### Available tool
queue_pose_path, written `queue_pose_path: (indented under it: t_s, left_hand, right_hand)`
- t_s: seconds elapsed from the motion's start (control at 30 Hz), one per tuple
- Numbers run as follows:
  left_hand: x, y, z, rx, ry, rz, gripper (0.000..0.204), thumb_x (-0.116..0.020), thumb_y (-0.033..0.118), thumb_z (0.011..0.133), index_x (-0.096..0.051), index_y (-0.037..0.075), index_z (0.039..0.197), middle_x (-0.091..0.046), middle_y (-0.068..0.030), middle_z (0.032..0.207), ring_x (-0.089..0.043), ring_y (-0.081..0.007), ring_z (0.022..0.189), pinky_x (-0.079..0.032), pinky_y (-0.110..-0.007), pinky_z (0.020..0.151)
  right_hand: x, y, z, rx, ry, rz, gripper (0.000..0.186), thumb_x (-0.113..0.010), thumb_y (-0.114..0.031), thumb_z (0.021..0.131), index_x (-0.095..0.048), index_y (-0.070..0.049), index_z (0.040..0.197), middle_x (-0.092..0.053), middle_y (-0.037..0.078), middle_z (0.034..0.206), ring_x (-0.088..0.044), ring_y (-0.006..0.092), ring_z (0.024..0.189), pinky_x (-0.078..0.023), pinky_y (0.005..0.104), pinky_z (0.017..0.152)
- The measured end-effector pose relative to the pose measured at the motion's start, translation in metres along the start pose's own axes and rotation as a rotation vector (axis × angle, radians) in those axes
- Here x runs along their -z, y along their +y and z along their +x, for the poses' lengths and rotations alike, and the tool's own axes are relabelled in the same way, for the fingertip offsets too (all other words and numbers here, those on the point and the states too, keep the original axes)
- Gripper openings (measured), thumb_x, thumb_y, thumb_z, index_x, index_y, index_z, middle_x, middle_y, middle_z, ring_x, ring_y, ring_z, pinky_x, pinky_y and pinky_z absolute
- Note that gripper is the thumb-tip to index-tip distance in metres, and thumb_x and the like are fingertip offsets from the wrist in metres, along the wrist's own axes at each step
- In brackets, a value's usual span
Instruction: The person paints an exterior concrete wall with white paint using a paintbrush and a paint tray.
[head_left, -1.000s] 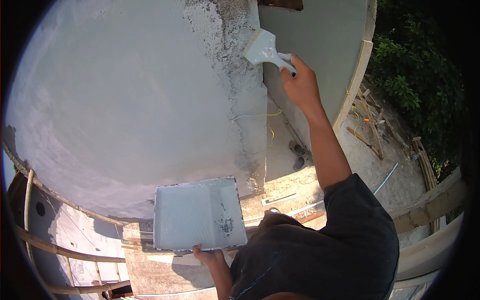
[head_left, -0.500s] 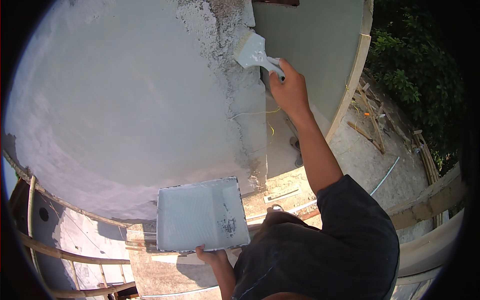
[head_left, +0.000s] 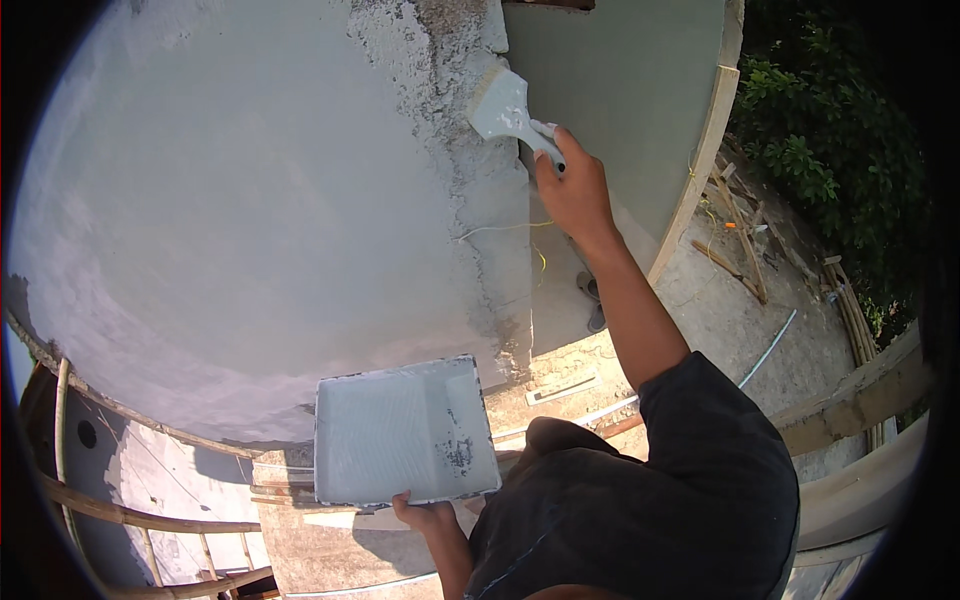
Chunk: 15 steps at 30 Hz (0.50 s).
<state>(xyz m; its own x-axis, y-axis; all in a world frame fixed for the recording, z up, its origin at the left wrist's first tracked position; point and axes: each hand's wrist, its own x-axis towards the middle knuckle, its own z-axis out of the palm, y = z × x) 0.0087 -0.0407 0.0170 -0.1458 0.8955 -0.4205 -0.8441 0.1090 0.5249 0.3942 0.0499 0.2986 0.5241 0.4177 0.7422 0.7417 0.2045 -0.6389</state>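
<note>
My right hand [head_left: 577, 190] grips the handle of a wide paintbrush [head_left: 503, 108] smeared with pale paint. Its bristles press against the rough, unevenly plastered strip near the right edge of the wall [head_left: 280, 210]. Lower down, my left hand [head_left: 425, 513] holds a paint tray [head_left: 380, 440] by its near rim, the thumb over the edge. Pale paint coats the tray, and dark specks show on its right part. Most of the wall left of the brush looks smooth and pale grey-blue.
A thin yellow-white wire [head_left: 500, 228] sticks out of the wall below the brush. Bamboo poles [head_left: 150, 516] form a railing at the lower left. Shoes [head_left: 592, 300] lie beyond the wall's edge. At right are a wooden post [head_left: 700, 170], scattered timber [head_left: 745, 245] and trees [head_left: 800, 150].
The brush and right hand have shifted very slightly left in the picture, still at the same rough strip. The tray stays in my left hand, almost unmoved.
</note>
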Motion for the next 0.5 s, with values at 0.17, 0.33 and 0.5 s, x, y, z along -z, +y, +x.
queue_pose_path:
  t_s: [0.17, 0.33, 0.5]
  left_hand:
    - [-0.008, -0.007, 0.005, 0.023, -0.029, 0.009, 0.073, -0.050, 0.023, 0.061, -0.040, 0.000, 0.130, -0.047, -0.0168, 0.125, -0.045, -0.0355, 0.119, -0.038, -0.050, 0.099]
    - [-0.032, -0.018, 0.009, 0.042, -0.053, -0.005, 0.071, -0.051, 0.023, 0.059, -0.044, 0.004, 0.128, -0.049, -0.0144, 0.124, -0.047, -0.0354, 0.116, -0.039, -0.051, 0.098]
    - [-0.048, -0.029, 0.017, 0.092, -0.097, 0.002, 0.074, -0.051, 0.022, 0.059, -0.042, 0.005, 0.130, -0.048, -0.0130, 0.128, -0.046, -0.0362, 0.118, -0.038, -0.052, 0.101]
  right_hand:
    - [0.008, 0.007, 0.004, 0.047, 0.041, 0.055, 0.028, -0.055, -0.009, 0.085, -0.055, 0.000, 0.111, -0.065, 0.021, 0.082, -0.065, 0.0346, 0.070, -0.049, 0.0374, 0.063]
    - [0.006, 0.024, -0.007, 0.012, -0.079, -0.076, 0.029, -0.055, -0.009, 0.088, -0.056, 0.002, 0.115, -0.066, 0.019, 0.103, -0.067, 0.0254, 0.088, -0.050, 0.0314, 0.075]
    - [0.026, 0.027, -0.003, 0.060, -0.040, 0.029, 0.033, -0.058, -0.010, 0.084, -0.055, -0.004, 0.117, -0.066, 0.022, 0.088, -0.066, 0.0357, 0.075, -0.050, 0.0391, 0.066]
